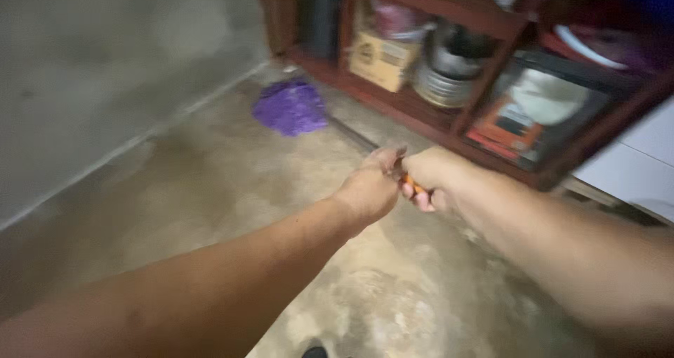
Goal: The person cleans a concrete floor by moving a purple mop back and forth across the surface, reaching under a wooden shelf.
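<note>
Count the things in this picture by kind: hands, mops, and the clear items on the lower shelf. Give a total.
Hands: 2, the left hand and right hand, both gripping the mop handle
Mops: 1, with a purple mop head
Cardboard boxes: 1
Metal pots: 1
Total: 5

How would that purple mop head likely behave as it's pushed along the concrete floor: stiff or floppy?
Probably floppy: the purple mop head lies spread in a soft, shaggy clump on the floor. It likely drags rather than rolls. The thin handle, held by both the left hand and right hand, looks stiff.
</note>
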